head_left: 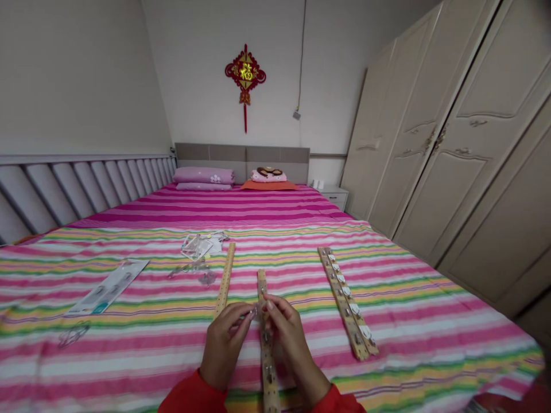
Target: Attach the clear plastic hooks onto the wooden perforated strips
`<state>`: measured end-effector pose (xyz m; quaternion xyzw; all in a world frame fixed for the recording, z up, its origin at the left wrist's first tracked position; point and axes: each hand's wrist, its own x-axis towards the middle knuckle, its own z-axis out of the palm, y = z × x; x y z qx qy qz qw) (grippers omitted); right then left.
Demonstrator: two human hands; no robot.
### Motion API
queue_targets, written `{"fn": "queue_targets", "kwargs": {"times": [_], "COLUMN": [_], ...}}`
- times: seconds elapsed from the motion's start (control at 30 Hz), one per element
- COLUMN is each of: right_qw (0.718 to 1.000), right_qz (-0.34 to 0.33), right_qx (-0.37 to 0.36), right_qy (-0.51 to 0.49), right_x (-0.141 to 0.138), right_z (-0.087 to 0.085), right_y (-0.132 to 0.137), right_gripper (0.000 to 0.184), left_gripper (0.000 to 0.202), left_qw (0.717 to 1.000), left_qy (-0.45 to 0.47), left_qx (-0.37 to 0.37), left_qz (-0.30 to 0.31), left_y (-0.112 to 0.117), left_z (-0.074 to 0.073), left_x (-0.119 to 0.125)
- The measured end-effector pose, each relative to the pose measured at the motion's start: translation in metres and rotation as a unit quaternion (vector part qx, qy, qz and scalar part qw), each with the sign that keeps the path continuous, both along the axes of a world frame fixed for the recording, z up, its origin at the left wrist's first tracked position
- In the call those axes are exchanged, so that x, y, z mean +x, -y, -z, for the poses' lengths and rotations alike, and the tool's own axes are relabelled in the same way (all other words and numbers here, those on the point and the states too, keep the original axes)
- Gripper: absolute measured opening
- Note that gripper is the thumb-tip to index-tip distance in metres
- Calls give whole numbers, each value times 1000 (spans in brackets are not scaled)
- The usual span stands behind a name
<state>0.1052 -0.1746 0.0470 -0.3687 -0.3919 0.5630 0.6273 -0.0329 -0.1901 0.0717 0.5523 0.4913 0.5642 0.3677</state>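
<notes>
A narrow wooden strip (267,373) with small metal fittings lies lengthwise between my hands. My left hand (224,343) is closed in a pinch beside its left edge. A small shiny piece shows at those fingertips, too small to name. My right hand (289,338) is closed, thumb and forefinger together at the strip's right edge; what they grip, if anything, is hidden. Just beyond my left hand lies a bare wooden strip (226,276) with rows of holes. To the right, two strips (344,298) lie side by side, carrying metal fittings and white round pieces.
A striped sheet (150,350) covers the bed. On the left lie a flat packet (107,288) and a tangle of thin wire or cord (74,334). Clear packaging (200,246) is piled farther back. Folded bedding (204,176) rests at the headboard (210,152); a wardrobe (434,149) stands right.
</notes>
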Motion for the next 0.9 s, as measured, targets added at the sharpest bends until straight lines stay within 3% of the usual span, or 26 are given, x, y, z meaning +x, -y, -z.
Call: {"fn": "queue_targets", "kwargs": {"times": [0.07, 0.2, 0.37, 0.57, 0.7, 0.8, 0.9], "right_qw": [1000, 998, 994, 989, 994, 999, 986], "right_qz": [-9, -42, -82, -87, -69, 7, 62], "right_qx": [-11, -37, -54, -77, -73, -9, 87], "right_qy": [-5, -7, -40, -94, -44, 42, 131], "right_x": [0, -4, -9, -6, 0, 1, -1], "right_z": [1, 3, 0, 1, 5, 3, -1], "right_y": [1, 6, 15, 12, 9, 15, 22], "right_gripper": [38, 38, 35, 27, 31, 36, 48], "left_gripper": [23, 35, 33, 33, 37, 34, 26], "left_qw": [992, 939, 913, 928, 947, 968, 992], "left_qy": [102, 307, 377, 348, 294, 215, 95], "left_qx": [-70, -154, -155, -129, -129, -129, -72], "left_qz": [-5, 6, 6, 1, -22, -33, -37], "left_y": [0, 2, 5, 5, 3, 3, 4], "left_z": [2, 6, 7, 17, 23, 20, 16], "left_x": [2, 5, 13, 22, 18, 13, 10]}}
